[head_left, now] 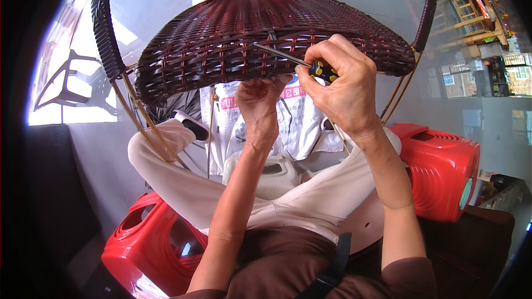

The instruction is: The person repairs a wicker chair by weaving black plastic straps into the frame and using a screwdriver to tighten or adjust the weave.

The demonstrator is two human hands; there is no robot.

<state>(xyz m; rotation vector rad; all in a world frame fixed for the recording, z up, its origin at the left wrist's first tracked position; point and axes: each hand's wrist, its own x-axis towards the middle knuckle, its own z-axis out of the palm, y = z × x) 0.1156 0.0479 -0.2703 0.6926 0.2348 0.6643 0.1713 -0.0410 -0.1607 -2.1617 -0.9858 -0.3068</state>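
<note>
The right hand [349, 86] was wrapped around the tool [322, 71], likely for control; the half-curled left hand [259, 105], grip unclear, seemingly steadied the seat [266, 19] edge.

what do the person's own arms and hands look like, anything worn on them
The left hand and right hand are ungloved, with no watch or bracelet visible at either wrist. The left forearm and right forearm are uncovered. The right sleeve is plain dark brown, ending above the forearm.
</note>
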